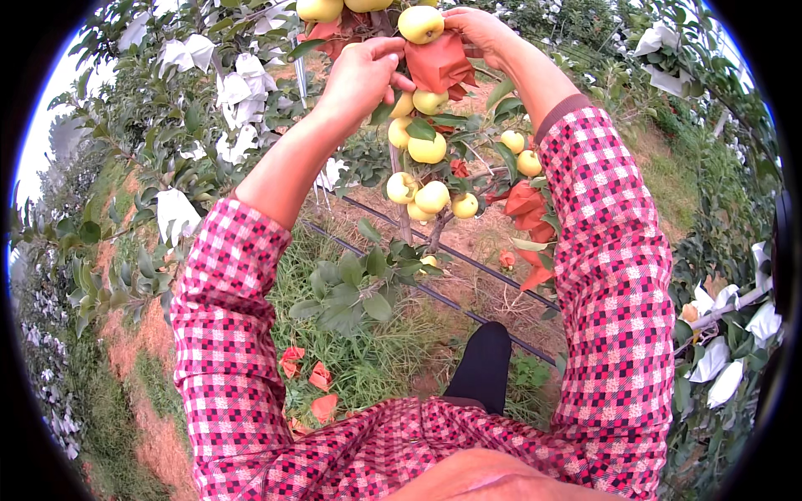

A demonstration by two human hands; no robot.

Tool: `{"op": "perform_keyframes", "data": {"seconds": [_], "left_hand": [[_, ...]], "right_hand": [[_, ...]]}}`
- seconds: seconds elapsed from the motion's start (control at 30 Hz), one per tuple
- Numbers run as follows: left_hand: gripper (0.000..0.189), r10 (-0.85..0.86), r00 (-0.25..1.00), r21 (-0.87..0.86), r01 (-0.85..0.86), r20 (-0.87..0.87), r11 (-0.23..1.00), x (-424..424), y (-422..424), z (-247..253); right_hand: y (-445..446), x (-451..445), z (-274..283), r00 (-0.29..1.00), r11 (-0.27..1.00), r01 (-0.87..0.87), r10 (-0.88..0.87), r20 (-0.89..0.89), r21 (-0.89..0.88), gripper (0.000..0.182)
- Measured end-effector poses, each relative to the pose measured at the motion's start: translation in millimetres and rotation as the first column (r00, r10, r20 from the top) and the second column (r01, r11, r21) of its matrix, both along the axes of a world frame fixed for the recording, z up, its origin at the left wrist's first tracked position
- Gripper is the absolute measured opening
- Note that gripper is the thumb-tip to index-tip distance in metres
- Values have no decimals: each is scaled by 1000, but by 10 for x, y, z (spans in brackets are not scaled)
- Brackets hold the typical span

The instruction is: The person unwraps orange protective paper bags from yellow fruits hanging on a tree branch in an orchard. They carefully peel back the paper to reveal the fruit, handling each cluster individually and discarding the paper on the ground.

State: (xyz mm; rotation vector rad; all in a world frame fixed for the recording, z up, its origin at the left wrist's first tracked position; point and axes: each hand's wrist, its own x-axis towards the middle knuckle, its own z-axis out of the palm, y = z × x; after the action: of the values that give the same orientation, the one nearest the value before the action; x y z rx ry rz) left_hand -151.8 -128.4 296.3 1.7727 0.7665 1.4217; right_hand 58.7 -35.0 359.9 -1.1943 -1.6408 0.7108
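A red paper bag [438, 62] hangs among yellow apples at the top of the view, between my two hands. My left hand [366, 75] is at its left side, with the fingers bent and spread along the bag's edge. On the other side, my right hand [479, 37] reaches to the bag's upper right and the apple [421, 25] just above it. Its fingertips are partly hidden behind the bag and fruit, so the grip is unclear. Directly below the bag is another yellow apple [430, 101], and more apples [427, 149] cluster down the trunk.
Crumpled red paper bags [526, 203] hang in the branches at right; others [324, 407] lie on the grass. Two black pipes [460, 307] cross near the trunk. White bags [241, 91] cover neighbouring branches. A dark-clothed leg [482, 363] stands below.
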Motion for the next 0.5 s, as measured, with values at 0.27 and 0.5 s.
{"op": "perform_keyframes", "data": {"seconds": [0.27, 0.5], "left_hand": [[29, 191, 963, 38, -202, 191, 979, 195, 633, 137], [24, 528, 845, 235, -498, -82, 834, 347, 648, 253]], "right_hand": [[67, -58, 102, 999, 999, -37, 36, 16, 4, 13], [61, 136, 125, 999, 998, -46, 46, 9, -38, 20]]}}
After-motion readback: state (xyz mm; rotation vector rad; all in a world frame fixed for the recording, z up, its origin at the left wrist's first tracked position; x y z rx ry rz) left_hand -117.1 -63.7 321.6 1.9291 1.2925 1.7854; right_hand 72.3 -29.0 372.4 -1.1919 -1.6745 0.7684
